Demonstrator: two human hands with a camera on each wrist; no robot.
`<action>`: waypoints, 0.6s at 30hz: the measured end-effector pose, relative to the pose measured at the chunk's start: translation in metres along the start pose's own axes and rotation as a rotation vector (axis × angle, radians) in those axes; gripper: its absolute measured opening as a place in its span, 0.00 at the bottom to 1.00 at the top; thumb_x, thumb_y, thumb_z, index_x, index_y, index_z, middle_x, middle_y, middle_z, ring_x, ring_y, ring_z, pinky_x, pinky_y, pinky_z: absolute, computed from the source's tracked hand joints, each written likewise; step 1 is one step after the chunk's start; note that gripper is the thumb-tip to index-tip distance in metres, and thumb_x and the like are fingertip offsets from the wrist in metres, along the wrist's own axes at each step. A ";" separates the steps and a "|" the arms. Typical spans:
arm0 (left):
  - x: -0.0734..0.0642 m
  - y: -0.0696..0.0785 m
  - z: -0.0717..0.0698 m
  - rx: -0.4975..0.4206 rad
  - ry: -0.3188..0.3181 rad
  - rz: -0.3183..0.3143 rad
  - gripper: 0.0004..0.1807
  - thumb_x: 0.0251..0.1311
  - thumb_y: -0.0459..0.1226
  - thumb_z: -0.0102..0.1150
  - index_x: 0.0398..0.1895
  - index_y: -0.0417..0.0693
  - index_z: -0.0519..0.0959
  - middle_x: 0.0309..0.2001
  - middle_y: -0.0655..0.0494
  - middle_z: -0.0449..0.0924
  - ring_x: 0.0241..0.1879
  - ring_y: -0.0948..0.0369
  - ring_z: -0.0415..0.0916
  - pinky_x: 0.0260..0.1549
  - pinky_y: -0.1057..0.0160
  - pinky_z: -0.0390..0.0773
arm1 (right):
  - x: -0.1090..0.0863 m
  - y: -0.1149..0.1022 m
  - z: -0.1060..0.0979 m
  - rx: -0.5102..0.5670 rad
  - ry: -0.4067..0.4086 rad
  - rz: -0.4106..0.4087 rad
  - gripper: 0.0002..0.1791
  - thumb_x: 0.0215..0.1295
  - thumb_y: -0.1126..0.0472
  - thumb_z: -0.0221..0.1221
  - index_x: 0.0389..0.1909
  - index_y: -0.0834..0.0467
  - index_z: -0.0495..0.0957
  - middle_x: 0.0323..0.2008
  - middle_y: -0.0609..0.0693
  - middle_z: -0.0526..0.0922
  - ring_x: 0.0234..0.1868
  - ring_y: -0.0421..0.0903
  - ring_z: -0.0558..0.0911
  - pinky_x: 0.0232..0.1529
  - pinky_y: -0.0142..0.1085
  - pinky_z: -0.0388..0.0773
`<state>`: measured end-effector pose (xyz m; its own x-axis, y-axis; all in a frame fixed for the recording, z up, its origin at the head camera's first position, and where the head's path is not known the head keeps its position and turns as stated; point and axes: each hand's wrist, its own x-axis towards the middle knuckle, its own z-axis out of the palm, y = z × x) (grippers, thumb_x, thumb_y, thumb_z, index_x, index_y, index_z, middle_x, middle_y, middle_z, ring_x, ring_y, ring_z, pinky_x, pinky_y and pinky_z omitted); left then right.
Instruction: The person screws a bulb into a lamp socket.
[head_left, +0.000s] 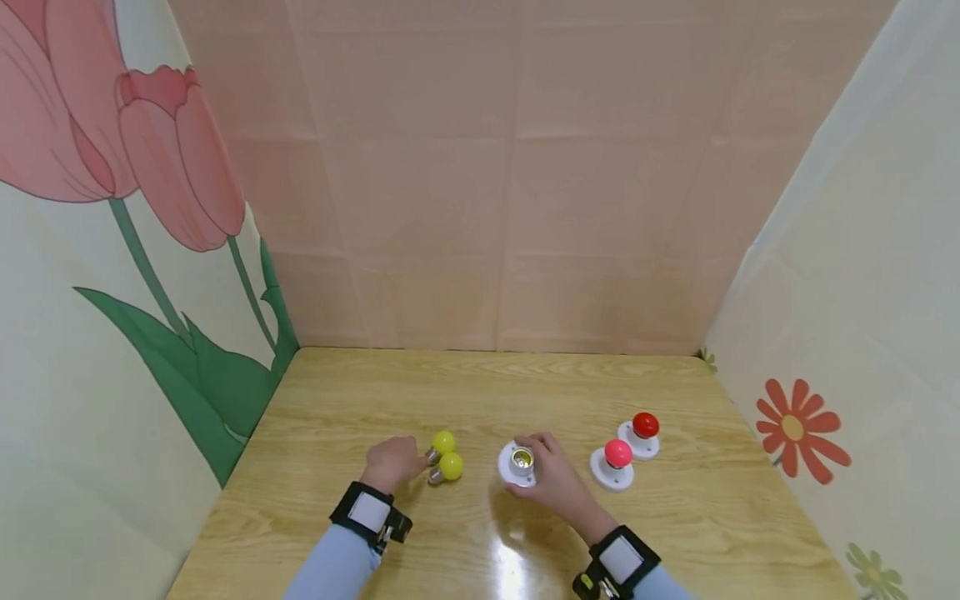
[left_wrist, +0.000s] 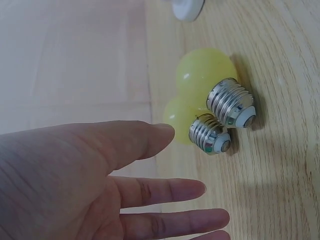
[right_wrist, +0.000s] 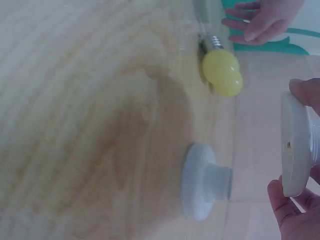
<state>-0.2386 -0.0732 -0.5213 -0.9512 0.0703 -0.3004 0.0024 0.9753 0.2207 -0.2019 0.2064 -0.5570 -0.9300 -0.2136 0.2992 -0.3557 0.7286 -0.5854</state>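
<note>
My right hand [head_left: 558, 479] grips a white lamp socket [head_left: 522, 458] by its round base, thumb and fingers at opposite edges, its open brass-lined mouth facing up. In the right wrist view, that socket [right_wrist: 294, 150] is raised over the table, and a second white socket [right_wrist: 192, 182] stands upright below it. Two yellow light bulbs [head_left: 447, 465] lie side by side at the left, their silver screw ends toward my left hand [head_left: 392, 463]. The left wrist view shows my left hand [left_wrist: 115, 175] with fingers extended and thumb apart, beside the bulbs [left_wrist: 207, 75], holding nothing.
To the right of my right hand, a pink-red bulb [head_left: 618, 453] stands in a white socket [head_left: 611, 477]. Behind it a red bulb [head_left: 646, 424] stands in another socket [head_left: 639, 446]. The wooden table [head_left: 480, 383] meets a tan backdrop [head_left: 450, 208] and printed side sheets.
</note>
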 end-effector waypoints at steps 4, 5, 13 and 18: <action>0.000 0.000 0.000 -0.005 0.006 0.011 0.19 0.65 0.51 0.55 0.27 0.46 0.77 0.20 0.55 0.72 0.18 0.61 0.67 0.18 0.65 0.62 | -0.003 0.000 0.005 0.023 -0.006 -0.003 0.41 0.36 0.53 0.79 0.56 0.59 0.76 0.47 0.48 0.73 0.49 0.45 0.75 0.55 0.46 0.76; 0.000 0.000 0.000 -0.010 0.011 0.014 0.19 0.65 0.52 0.55 0.27 0.46 0.77 0.20 0.54 0.72 0.18 0.61 0.68 0.18 0.65 0.63 | -0.003 -0.001 0.005 0.027 -0.008 0.000 0.41 0.36 0.53 0.79 0.56 0.58 0.76 0.47 0.47 0.73 0.49 0.45 0.75 0.55 0.46 0.75; 0.003 0.012 -0.002 -0.074 0.180 0.057 0.14 0.63 0.46 0.58 0.35 0.45 0.79 0.22 0.55 0.73 0.19 0.61 0.68 0.17 0.64 0.66 | -0.003 -0.003 0.006 0.035 -0.009 -0.004 0.41 0.36 0.52 0.79 0.56 0.57 0.76 0.47 0.47 0.73 0.50 0.45 0.75 0.55 0.45 0.75; 0.007 0.031 -0.001 -0.084 0.289 0.148 0.12 0.61 0.44 0.62 0.42 0.47 0.80 0.33 0.55 0.81 0.26 0.63 0.74 0.24 0.62 0.75 | -0.004 -0.004 0.005 0.040 -0.003 -0.012 0.40 0.36 0.52 0.79 0.55 0.57 0.76 0.47 0.46 0.73 0.50 0.45 0.75 0.55 0.46 0.75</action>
<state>-0.2451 -0.0428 -0.5159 -0.9906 0.1359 0.0131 0.1329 0.9377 0.3211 -0.1975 0.2007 -0.5596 -0.9257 -0.2243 0.3046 -0.3705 0.6995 -0.6110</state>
